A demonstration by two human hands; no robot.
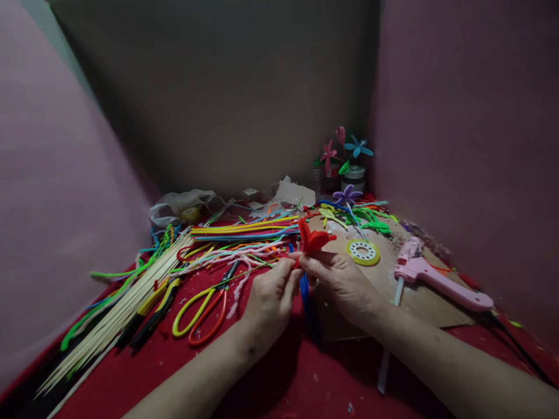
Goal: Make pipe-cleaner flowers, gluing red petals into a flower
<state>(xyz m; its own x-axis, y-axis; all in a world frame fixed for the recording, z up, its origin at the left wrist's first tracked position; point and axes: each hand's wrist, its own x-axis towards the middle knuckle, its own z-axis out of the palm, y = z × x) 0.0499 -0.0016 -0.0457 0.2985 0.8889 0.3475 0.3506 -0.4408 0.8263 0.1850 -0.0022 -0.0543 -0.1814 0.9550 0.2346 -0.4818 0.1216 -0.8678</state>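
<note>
Between my two hands is a red pipe-cleaner flower [312, 237], its petals pointing up and to the right. My left hand [276, 291] is closed, thumb and fingers pinching the flower's base. My right hand [338, 282] pinches the same base from the other side, just under the petals. The fingertips of both hands nearly meet there, and they hide the lower end of the flower. Left of my left hand lie scissors [205, 317] with one yellow and one red handle loop.
A pink glue gun [441, 282] lies on cardboard [414, 308] at the right, near a yellow-rimmed tape roll [374, 256]. Pliers [152, 311], wooden sticks [117, 308] and coloured pipe cleaners [244, 228] spread leftward. Finished flowers [358, 146] stand in jars behind.
</note>
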